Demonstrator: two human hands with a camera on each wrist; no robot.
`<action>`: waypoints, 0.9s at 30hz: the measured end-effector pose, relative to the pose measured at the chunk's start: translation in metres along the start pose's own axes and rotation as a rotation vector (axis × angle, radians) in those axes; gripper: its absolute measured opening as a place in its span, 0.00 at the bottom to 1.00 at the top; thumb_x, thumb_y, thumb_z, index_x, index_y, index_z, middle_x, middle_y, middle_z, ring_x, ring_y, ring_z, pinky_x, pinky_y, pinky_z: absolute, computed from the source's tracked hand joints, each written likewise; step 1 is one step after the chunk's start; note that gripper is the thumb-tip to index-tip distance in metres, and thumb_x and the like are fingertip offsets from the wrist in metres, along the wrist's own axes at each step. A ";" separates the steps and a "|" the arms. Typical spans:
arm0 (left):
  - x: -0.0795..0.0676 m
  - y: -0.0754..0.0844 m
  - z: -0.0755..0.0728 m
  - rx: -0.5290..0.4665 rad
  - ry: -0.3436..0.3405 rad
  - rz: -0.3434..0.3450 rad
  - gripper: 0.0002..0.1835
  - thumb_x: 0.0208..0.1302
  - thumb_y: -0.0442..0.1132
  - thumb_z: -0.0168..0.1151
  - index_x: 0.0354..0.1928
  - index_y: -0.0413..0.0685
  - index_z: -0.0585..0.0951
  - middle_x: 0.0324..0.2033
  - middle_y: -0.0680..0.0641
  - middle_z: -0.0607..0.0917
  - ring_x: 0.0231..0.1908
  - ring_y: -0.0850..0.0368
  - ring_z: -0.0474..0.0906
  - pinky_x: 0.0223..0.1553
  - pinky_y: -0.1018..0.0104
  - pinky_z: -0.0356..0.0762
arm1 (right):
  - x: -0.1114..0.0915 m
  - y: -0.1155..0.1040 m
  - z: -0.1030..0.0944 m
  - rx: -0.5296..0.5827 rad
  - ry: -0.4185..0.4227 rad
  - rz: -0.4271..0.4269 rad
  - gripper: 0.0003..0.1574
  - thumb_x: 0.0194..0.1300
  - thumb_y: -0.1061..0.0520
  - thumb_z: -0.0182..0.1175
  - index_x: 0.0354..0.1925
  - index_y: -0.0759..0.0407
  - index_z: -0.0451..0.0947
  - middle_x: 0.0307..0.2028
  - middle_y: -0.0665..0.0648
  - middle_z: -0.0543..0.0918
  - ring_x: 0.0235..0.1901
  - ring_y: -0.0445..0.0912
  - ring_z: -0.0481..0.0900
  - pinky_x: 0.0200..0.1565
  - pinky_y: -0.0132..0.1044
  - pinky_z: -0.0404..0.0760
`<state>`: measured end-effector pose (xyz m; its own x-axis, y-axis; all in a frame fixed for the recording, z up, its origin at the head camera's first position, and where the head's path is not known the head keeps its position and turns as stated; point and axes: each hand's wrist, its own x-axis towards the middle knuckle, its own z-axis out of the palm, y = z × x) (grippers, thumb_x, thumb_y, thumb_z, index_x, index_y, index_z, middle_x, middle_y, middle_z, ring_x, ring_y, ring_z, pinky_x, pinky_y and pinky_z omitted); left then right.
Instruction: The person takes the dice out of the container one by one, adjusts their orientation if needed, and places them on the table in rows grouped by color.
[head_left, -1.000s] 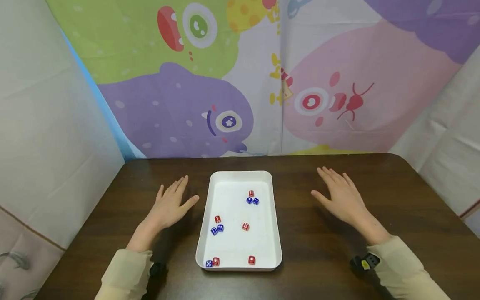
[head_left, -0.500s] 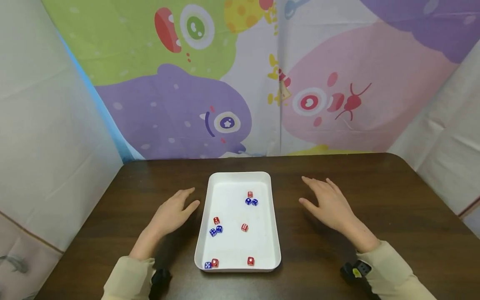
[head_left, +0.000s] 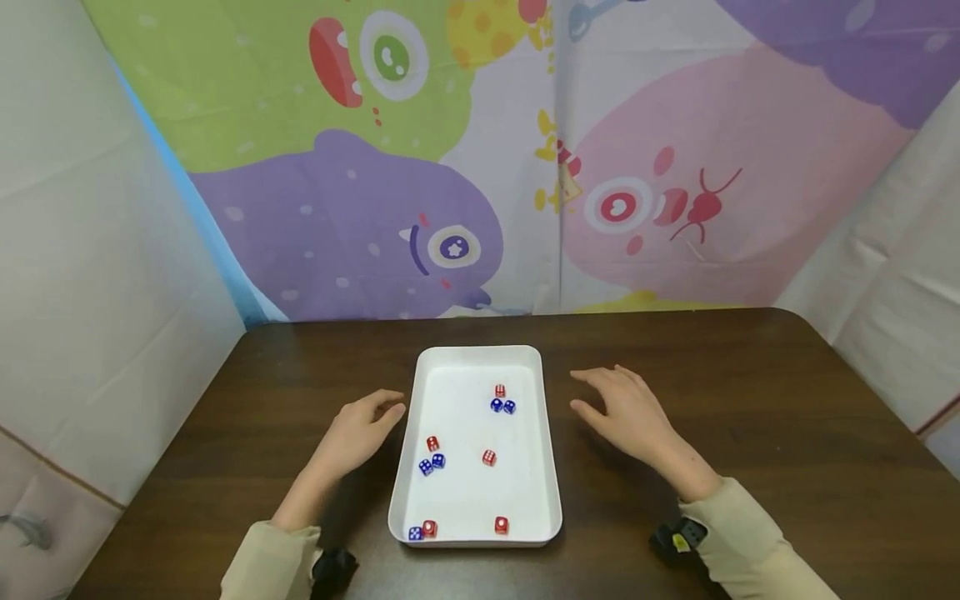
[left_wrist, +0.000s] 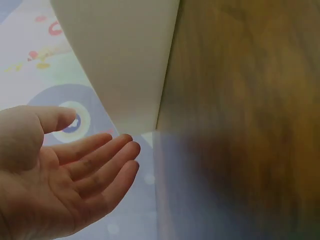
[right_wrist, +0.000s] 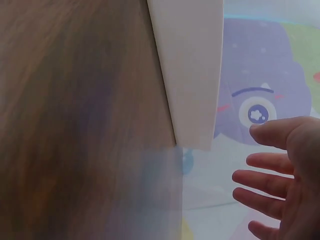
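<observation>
Left hand (head_left: 354, 432) and right hand (head_left: 628, 417), empty, fingers (right_wrist: 262, 181) parted, flank the white tray (head_left: 459, 496): likely a reach needing even inward travel

Tray (head_left: 465, 500) smooth plastic; dice (head_left: 489, 457) glossy plastic; tabletop (head_left: 780, 408) wood-grained, faint sheen; backdrop (head_left: 517, 167) creased cloth.

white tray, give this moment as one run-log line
white tray: on table, holding red dice, blue dice | left hand: empty, left of tray | right hand: empty, right of tray
</observation>
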<state>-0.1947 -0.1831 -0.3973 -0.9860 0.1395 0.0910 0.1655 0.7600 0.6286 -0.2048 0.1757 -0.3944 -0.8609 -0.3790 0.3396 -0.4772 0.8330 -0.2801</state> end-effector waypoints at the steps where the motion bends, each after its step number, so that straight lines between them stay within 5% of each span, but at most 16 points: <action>1: 0.000 0.001 0.001 -0.019 -0.007 -0.014 0.17 0.66 0.44 0.50 0.52 0.42 0.76 0.42 0.44 0.82 0.41 0.51 0.79 0.42 0.55 0.76 | 0.002 -0.002 0.002 0.005 0.004 -0.001 0.26 0.60 0.48 0.58 0.54 0.58 0.74 0.50 0.58 0.79 0.53 0.54 0.73 0.61 0.53 0.59; 6: 0.001 0.007 0.006 -0.162 -0.039 -0.095 0.17 0.66 0.41 0.49 0.52 0.40 0.75 0.40 0.42 0.82 0.30 0.55 0.79 0.32 0.64 0.78 | 0.009 -0.011 0.009 0.009 0.021 -0.019 0.23 0.59 0.50 0.60 0.51 0.57 0.76 0.48 0.56 0.80 0.51 0.53 0.74 0.60 0.52 0.61; 13: 0.001 0.008 0.015 -0.357 -0.060 -0.197 0.18 0.66 0.39 0.49 0.53 0.36 0.73 0.42 0.38 0.80 0.28 0.56 0.77 0.30 0.62 0.81 | 0.014 -0.027 0.017 0.022 0.019 -0.057 0.18 0.57 0.54 0.62 0.47 0.57 0.78 0.46 0.55 0.81 0.50 0.51 0.76 0.59 0.53 0.64; 27: -0.002 0.006 0.021 -0.415 -0.137 -0.245 0.20 0.63 0.34 0.49 0.56 0.32 0.69 0.42 0.37 0.78 0.30 0.55 0.76 0.29 0.60 0.81 | 0.034 -0.047 0.036 0.012 -0.062 -0.089 0.12 0.57 0.57 0.61 0.42 0.54 0.81 0.43 0.53 0.82 0.49 0.49 0.76 0.60 0.52 0.62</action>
<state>-0.1913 -0.1654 -0.4099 -0.9789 0.0915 -0.1825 -0.1194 0.4682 0.8755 -0.2181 0.1097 -0.4021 -0.8243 -0.4752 0.3078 -0.5536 0.7904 -0.2622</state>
